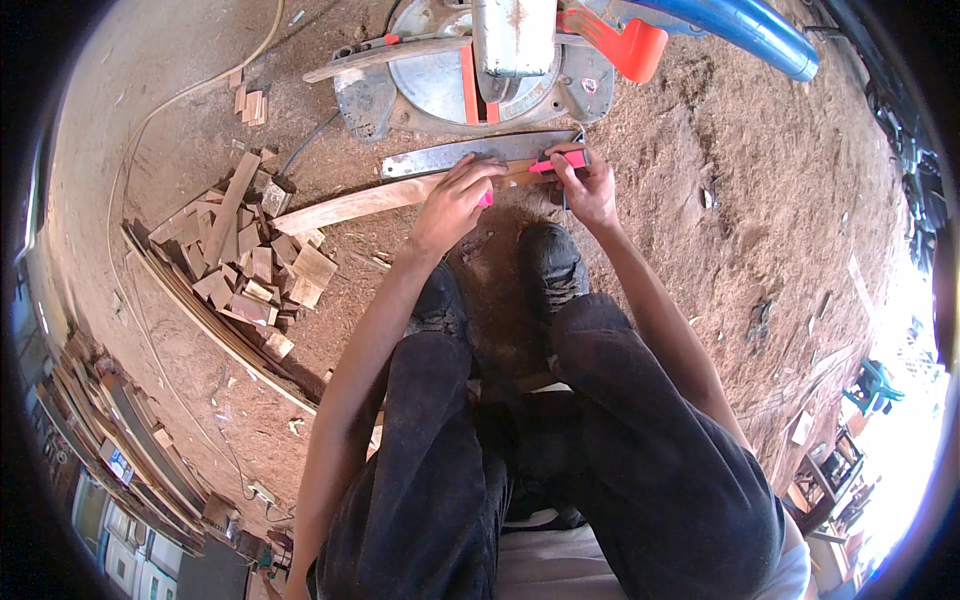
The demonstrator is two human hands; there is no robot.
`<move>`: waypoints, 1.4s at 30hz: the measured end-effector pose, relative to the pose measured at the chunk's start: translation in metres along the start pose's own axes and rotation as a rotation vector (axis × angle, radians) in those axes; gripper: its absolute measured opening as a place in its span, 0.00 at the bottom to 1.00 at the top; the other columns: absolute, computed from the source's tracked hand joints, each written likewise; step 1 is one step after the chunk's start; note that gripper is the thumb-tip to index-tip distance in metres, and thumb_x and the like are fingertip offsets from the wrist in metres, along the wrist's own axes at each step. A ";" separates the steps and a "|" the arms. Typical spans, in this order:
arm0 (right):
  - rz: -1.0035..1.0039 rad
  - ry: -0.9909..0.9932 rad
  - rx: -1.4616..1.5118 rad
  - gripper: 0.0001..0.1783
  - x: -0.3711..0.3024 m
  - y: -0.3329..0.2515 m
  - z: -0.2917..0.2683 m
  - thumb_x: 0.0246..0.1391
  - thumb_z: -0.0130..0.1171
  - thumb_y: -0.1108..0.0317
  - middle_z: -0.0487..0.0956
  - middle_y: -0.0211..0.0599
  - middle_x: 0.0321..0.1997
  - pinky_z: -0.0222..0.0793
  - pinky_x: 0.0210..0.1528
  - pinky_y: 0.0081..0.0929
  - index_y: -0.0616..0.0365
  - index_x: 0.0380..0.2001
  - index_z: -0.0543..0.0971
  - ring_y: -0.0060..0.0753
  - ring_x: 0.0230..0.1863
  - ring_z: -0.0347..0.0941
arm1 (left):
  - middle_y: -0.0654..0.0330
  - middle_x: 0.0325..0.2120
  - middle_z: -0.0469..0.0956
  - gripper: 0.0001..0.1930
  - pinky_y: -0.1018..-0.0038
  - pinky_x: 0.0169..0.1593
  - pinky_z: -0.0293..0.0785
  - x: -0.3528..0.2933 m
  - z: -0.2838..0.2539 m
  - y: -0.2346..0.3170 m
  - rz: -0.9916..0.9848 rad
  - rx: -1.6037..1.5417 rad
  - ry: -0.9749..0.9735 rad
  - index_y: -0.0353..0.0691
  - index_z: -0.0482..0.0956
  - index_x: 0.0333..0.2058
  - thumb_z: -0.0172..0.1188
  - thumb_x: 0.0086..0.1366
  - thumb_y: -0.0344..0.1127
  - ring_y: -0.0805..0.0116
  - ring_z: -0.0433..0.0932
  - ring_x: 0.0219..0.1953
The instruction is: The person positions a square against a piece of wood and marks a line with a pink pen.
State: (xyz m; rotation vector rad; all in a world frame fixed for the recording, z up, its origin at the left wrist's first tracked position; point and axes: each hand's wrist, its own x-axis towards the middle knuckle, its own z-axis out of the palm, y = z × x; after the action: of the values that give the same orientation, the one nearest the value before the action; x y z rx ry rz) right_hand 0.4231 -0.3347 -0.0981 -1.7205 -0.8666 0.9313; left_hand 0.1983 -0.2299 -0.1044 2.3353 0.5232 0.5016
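head view: the wooden strip lay across the front of the person's shoes, between them and a mitre saw. it was pale brown and narrow, its left end tapering, and it appeared curved in this wide lens. a grey metal rule lay just beyond it, with a hole near its left end.

the right hand had its thumb and fingers pinching a pink marker with a dark end, its tip directed left, over the strip's right part. the left hand rested over the strip, fingers close together; whether they gripped the small pink piece showing beside them could not be told.

the strip's left end reached near a heap of wood offcuts, while sawdust-covered ground extended right of the right hand. the offcuts lay loose and mixed in angle, bordered on their outer side by long thin boards.
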 end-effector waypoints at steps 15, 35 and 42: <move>0.128 -0.144 0.196 0.06 -0.004 0.009 -0.013 0.63 0.62 0.70 0.83 0.29 0.30 0.74 0.35 0.23 0.61 0.39 0.83 0.18 0.31 0.77 | 0.60 0.55 0.78 0.11 0.55 0.72 0.66 0.003 0.000 0.004 -0.022 -0.041 0.012 0.36 0.70 0.30 0.64 0.54 0.18 0.57 0.76 0.60; 0.002 0.422 -0.087 0.13 -0.035 -0.031 -0.062 0.69 0.58 0.65 0.82 0.33 0.39 0.72 0.38 0.22 0.58 0.51 0.82 0.23 0.33 0.73 | 0.58 0.54 0.79 0.16 0.60 0.61 0.72 -0.046 -0.047 -0.004 -0.318 0.044 0.215 0.37 0.72 0.28 0.76 0.53 0.32 0.52 0.75 0.59; -0.194 0.397 -0.347 0.09 -0.030 -0.029 -0.065 0.67 0.57 0.69 0.78 0.38 0.46 0.71 0.52 0.28 0.62 0.43 0.82 0.31 0.48 0.75 | 0.61 0.54 0.79 0.15 0.60 0.60 0.73 -0.056 -0.061 -0.014 -0.296 0.135 0.134 0.36 0.76 0.33 0.75 0.52 0.30 0.54 0.76 0.57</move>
State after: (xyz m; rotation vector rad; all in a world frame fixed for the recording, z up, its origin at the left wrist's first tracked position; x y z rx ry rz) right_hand 0.4625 -0.3792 -0.0485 -1.9831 -0.9408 0.3015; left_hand 0.1180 -0.2152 -0.0835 2.3048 0.9755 0.4962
